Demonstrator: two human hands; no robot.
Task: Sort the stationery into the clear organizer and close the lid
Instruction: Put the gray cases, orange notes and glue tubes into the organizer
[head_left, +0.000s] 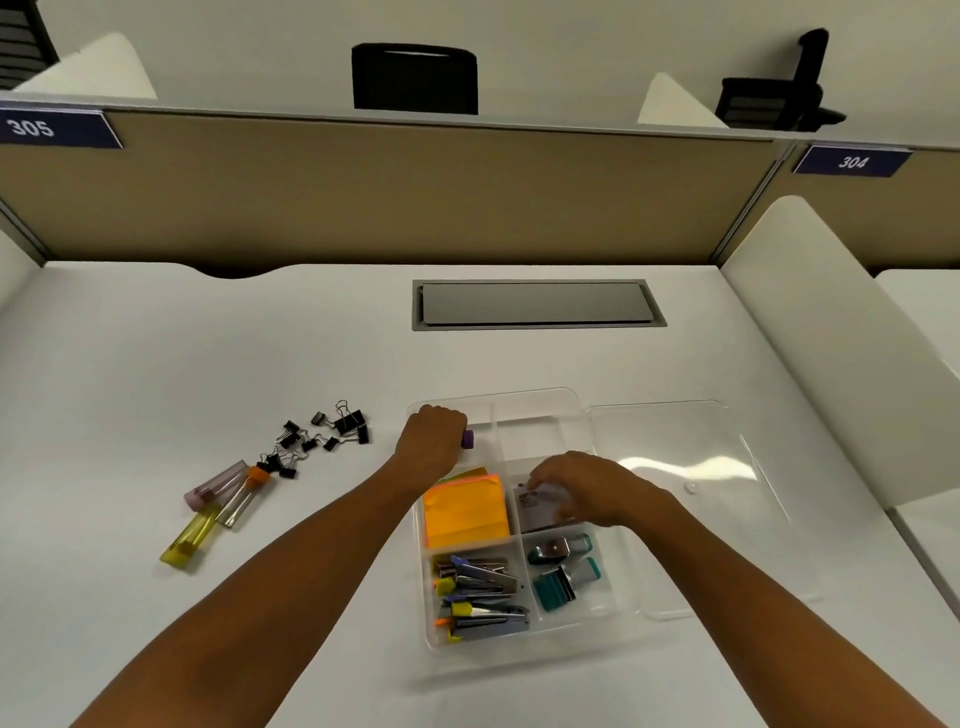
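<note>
Left hand (434, 439) curled round purple-capped highlighter (467, 438) over organizer (540, 402).

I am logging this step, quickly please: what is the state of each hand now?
Left hand: closed around a purple-capped marker, over the organizer.
Right hand: fingers curled on a small box in the organizer.

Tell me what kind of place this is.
Probably a shared office or study room: beige dividers separate numbered desks, with signs 305 and 304, and black chairs beyond.
</note>
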